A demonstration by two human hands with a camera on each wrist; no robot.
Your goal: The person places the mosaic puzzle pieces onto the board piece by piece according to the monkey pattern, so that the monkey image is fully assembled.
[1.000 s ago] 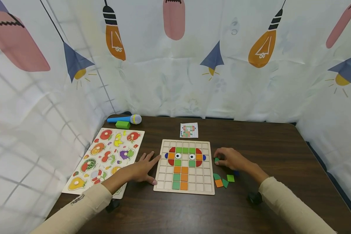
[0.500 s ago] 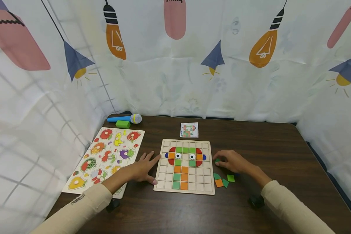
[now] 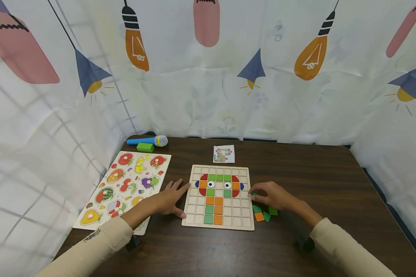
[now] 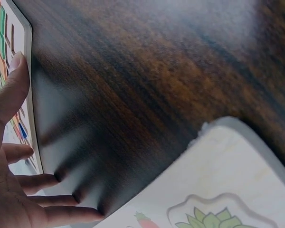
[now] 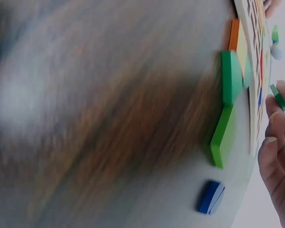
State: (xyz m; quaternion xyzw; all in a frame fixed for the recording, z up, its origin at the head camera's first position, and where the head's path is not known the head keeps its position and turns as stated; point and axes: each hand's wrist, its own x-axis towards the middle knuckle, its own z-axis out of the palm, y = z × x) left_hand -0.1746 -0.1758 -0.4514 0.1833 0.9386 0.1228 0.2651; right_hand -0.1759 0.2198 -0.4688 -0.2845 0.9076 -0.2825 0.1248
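Observation:
A square wooden grid board [image 3: 235, 211] lies in the middle of the table, with red, orange, green, blue and eye-marked pieces set in its cells. My left hand [image 3: 169, 199] is spread beside it, its thumb on the board's left edge. At the right edge my right hand [image 3: 273, 195] pinches a small green puzzle piece [image 5: 279, 98] between thumb and fingers; its exact shape is partly hidden. Below that hand lie loose pieces: an orange square [image 3: 259, 217], two curved green pieces [image 3: 266, 217] and a light green square [image 3: 272, 211]. A blue piece [image 5: 212, 197] shows in the right wrist view.
Behind the board lies a small printed card [image 3: 224, 154] with a coloured grid picture. To the left is a fruit puzzle board [image 3: 123, 192]. A blue toy microphone [image 3: 147, 141] and a green block [image 3: 145, 147] lie at the back left of the dark table [image 3: 298, 165].
My right hand has moved slightly left and toward me, carrying the green piece to the board's right edge. The left hand has stayed where it was.

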